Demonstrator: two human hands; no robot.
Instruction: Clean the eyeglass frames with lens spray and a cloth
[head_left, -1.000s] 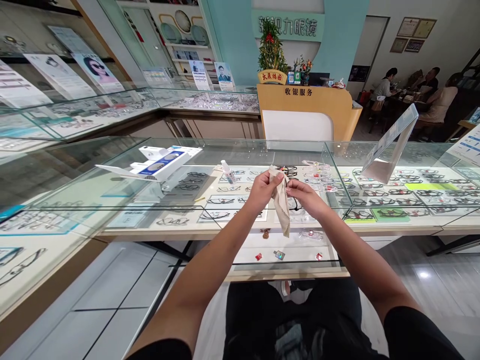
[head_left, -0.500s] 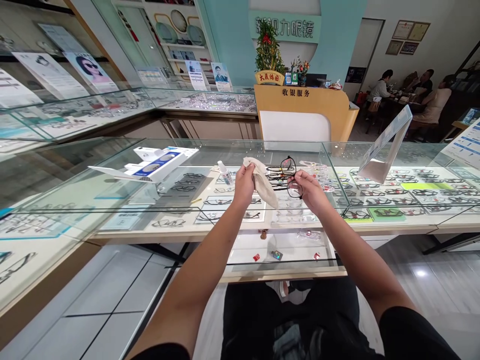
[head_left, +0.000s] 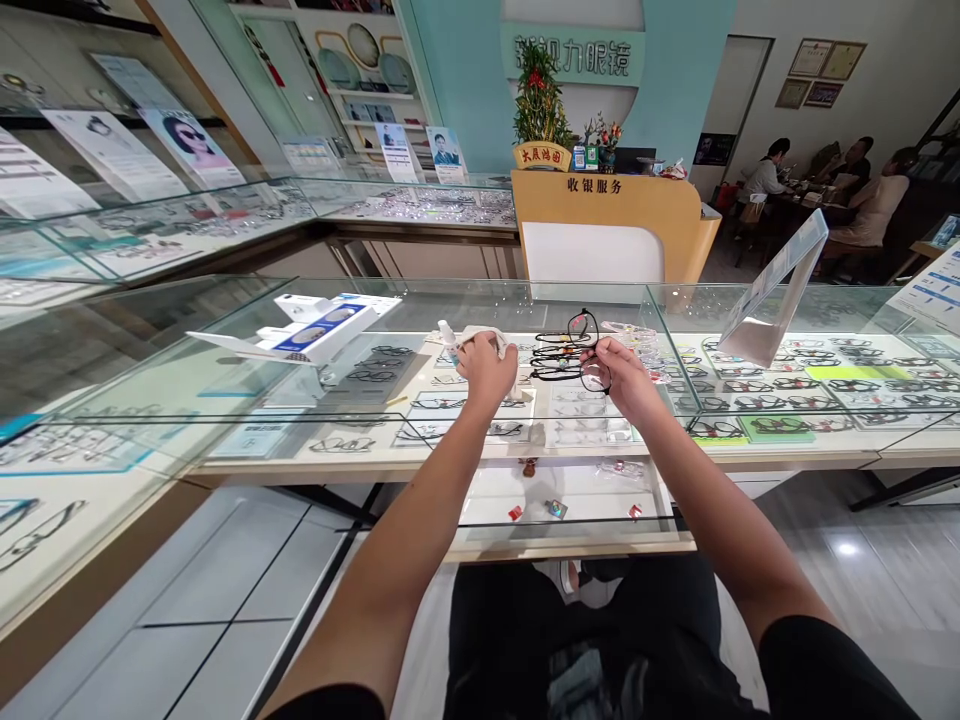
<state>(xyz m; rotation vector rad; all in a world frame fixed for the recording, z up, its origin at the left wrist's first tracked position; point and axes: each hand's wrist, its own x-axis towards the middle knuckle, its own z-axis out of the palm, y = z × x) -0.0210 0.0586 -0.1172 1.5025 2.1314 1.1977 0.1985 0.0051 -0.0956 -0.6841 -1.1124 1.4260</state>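
Note:
My left hand (head_left: 486,370) is closed on a beige cleaning cloth (head_left: 480,335) and rests low on the glass counter top (head_left: 420,305), right beside a small clear spray bottle (head_left: 448,338). My right hand (head_left: 619,375) pinches a pair of black-framed glasses (head_left: 589,345) held upright just above the glass. Several other dark frames (head_left: 555,358) lie in a row between my two hands. Both forearms stretch forward over my dark-clothed lap.
White and blue boxes (head_left: 315,325) lie on the counter at the left; a clear acrylic sign stand (head_left: 776,290) stands at the right. Display cases hold many frames. An orange cashier desk (head_left: 607,225) stands behind. People (head_left: 862,195) sit at a table at the far right.
My hands separated: the left lowered the cloth to the glass by the spray bottle. The right drew the glasses out of the cloth and now holds them over the row of frames.

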